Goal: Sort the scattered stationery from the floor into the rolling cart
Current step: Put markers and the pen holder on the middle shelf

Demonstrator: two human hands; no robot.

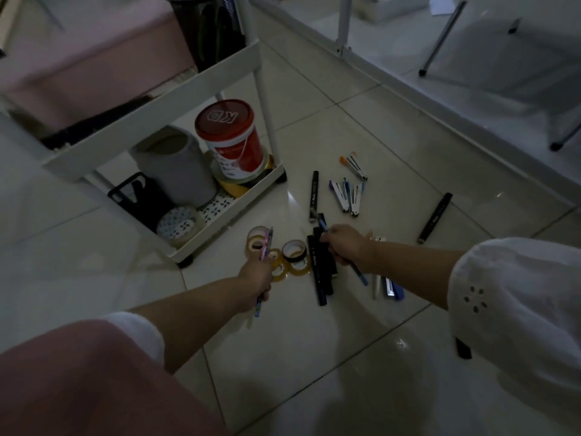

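Note:
My left hand (257,275) grips a pink patterned pencil (266,243) above several tape rolls (294,251) on the tiled floor. My right hand (344,245) grips a blue patterned pencil (360,275) over a bunch of black markers (319,278). More pens (347,191) lie further out, with one black marker (313,191) near the cart and another black marker (435,217) off to the right. The white rolling cart (239,209) stands at the left, just beyond my left hand.
The cart's bottom tray holds a red-lidded can (229,136), a grey container (176,165), a black holder (138,196) and a tape roll (179,226). A black mesh bin (207,26) sits on an upper shelf. Table legs (342,23) and chair legs (440,39) stand behind.

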